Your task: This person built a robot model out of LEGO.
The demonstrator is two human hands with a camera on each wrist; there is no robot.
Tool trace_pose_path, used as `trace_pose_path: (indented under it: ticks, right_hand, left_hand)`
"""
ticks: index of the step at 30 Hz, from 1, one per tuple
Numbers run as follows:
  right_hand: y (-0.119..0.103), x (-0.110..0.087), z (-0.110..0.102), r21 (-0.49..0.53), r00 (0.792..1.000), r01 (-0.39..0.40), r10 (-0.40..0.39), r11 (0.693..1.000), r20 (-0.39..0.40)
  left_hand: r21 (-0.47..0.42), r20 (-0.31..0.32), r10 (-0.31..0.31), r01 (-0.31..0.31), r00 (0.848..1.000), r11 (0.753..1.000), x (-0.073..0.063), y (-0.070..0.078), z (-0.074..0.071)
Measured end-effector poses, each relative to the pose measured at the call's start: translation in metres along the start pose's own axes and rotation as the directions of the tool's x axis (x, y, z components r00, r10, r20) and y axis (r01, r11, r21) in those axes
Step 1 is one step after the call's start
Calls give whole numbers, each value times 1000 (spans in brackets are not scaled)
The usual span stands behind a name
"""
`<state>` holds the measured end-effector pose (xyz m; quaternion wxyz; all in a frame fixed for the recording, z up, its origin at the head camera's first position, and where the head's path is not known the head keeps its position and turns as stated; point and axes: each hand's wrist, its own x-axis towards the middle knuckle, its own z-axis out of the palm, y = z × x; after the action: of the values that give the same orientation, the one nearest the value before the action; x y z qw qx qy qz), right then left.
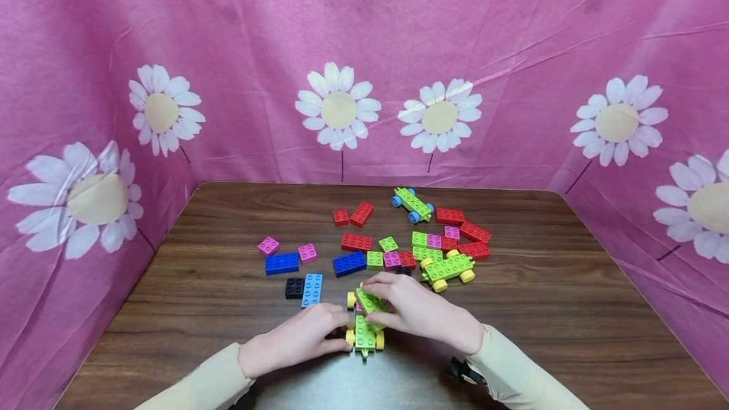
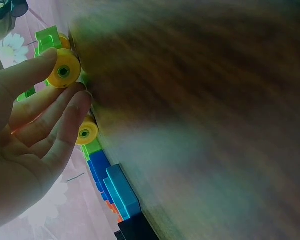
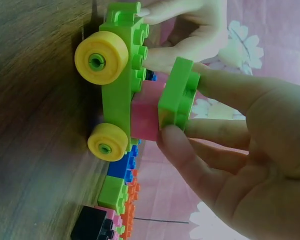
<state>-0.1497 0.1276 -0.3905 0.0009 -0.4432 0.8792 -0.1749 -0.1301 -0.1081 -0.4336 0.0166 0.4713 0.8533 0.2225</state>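
A lime-green toy car base (image 1: 365, 333) with yellow wheels stands near the front middle of the table. My left hand (image 1: 302, 337) holds it at the side, thumb and fingers by a yellow wheel (image 2: 64, 69). On the base sits a pink brick (image 3: 145, 110), mostly covered in the head view. My right hand (image 1: 418, 312) pinches a lime-green brick (image 3: 176, 95) between thumb and fingers, above the pink brick. That green brick lies at an angle to the base; whether it is pressed fully on, I cannot tell.
Behind the hands lie loose red bricks (image 1: 356, 242), dark blue bricks (image 1: 350, 264) and pink bricks (image 1: 307, 252). A light blue brick (image 1: 311, 290) and a black brick (image 1: 294, 288) lie beyond the left hand. Another yellow-wheeled base (image 1: 448, 269) and a blue-wheeled base (image 1: 412, 204) stand behind.
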Motion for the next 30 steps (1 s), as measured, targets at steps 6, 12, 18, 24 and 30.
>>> trace_pose_path:
  ticks: [6, 12, 18, 24, 30]
  right_hand:
    - [0, -1, -2, 23, 1000, -3, 3, 1000, 15]
    - [0, 0, 3, 29, 999, -16, 17, 999, -30]
    - [-2, 1, 7, -7, 995, -36, 35, 999, -94]
    - [-2, 2, 11, -33, 990, -45, 40, 998, -132]
    - [-3, 2, 14, -12, 990, -74, 72, 997, -119]
  left_hand:
    - [6, -5, 0, 0, 1000, 1000, 0, -1, 1]
    - [2, -2, -7, 7, 1000, 1000, 0, -1, 1]
    - [12, -6, -3, 3, 1000, 1000, -1, -1, 1]
    - [11, -8, -3, 3, 1000, 1000, -1, 0, 1]
    - [19, -11, -2, 2, 1000, 1000, -1, 0, 1]
